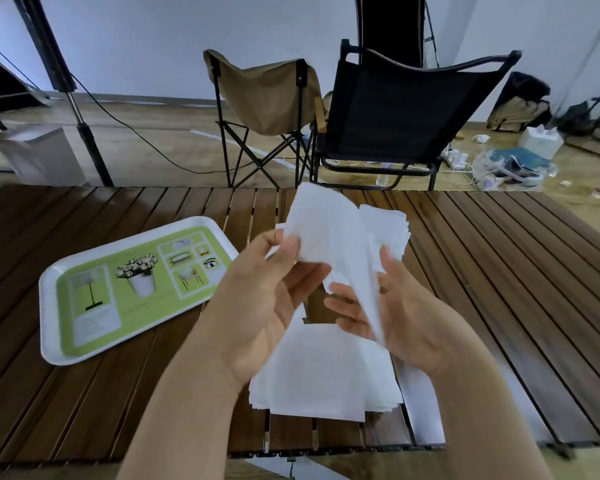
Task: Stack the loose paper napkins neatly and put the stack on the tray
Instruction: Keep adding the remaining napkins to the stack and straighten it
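Observation:
Both hands hold one white paper napkin (329, 237) up above the slatted wooden table (499, 271). My left hand (267, 299) pinches its left edge between thumb and fingers. My right hand (399, 313) grips its lower right part, thumb on top. Beneath the hands lies a pile of white napkins (326, 379) near the table's front edge. A second, smaller pile of napkins (388, 226) lies farther back, partly hidden by the held one. The green and white tray (49, 341) rests on the table to the left, with nothing on it.
Behind the table stand a tan folding chair (267, 95) and a black folding chair (402, 109). A light stand pole (80, 123) rises at the back left. Cables and clutter lie on the floor at the right.

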